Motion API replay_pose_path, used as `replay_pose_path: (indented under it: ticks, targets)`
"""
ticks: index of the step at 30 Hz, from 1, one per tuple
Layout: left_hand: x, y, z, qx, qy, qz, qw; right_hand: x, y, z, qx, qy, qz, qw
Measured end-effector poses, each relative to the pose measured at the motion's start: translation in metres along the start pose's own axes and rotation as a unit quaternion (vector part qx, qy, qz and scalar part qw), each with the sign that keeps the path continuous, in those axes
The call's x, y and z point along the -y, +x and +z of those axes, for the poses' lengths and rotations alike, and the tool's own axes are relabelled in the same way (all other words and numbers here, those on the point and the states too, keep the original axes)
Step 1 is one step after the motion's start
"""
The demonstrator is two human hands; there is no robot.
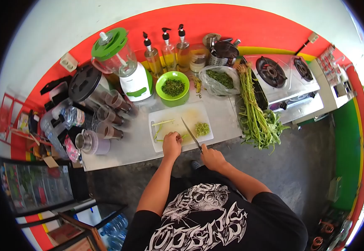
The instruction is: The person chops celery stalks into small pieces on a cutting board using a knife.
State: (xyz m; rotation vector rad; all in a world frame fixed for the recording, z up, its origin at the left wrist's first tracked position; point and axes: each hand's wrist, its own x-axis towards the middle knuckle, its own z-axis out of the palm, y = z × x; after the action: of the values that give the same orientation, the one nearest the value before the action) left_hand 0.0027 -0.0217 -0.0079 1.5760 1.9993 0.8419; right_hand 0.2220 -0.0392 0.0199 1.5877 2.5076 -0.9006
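Observation:
My right hand (213, 158) is closed round the handle of a kitchen knife (191, 133), whose blade points away from me over the white cutting board (157, 116). On the board's near side, my left hand (172, 145) is curled with its fingertips down on green stalks (184, 137) beside the blade. Right of the knife lies a small heap of chopped green stems (202, 129). A few loose pale stalks (163, 122) rest on the left part of the board. Behind it stands a green bowl (183, 98) of chopped leaves.
Left are a blender (134, 85), cups of dark drink (109, 131) and a flask (94, 142). Pump bottles (169, 54) line the wall. A plastic bag of greens (220, 79), a long bundle of leafy stalks (251, 100) and a gas stove (282, 79) are right.

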Motion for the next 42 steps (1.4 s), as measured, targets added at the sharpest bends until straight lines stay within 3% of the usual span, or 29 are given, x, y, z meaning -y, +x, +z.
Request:
replay_pose_path:
  ticks: [3, 8, 14, 24, 30, 35, 42]
  targets:
    - [0.003, -0.002, 0.001, -0.012, -0.010, 0.013, 1.000, -0.015, -0.012, 0.002, 0.012, -0.028, -0.049, 0.998]
    - [0.003, -0.002, 0.003, -0.012, -0.012, 0.017, 1.000, -0.026, -0.010, -0.009, 0.052, -0.056, -0.026, 0.997]
    - [0.004, 0.001, 0.002, 0.001, -0.017, 0.018, 1.000, -0.049, 0.021, -0.019, 0.022, -0.070, -0.027, 0.997]
    - [-0.004, -0.001, 0.003, 0.004, 0.004, 0.000, 1.000, 0.000, 0.024, 0.002, 0.012, 0.020, -0.024, 0.999]
    - [-0.003, -0.005, 0.006, -0.024, 0.006, 0.009, 1.000, -0.006, 0.027, 0.010, -0.027, 0.059, 0.029, 0.997]
    - [-0.001, -0.003, 0.003, -0.011, -0.005, 0.015, 1.000, -0.007, 0.027, 0.002, -0.180, 0.108, 0.095, 0.973]
    - [-0.003, -0.004, 0.003, -0.031, -0.009, 0.030, 0.999, 0.009, 0.029, 0.019, -0.210, 0.114, 0.129, 0.963]
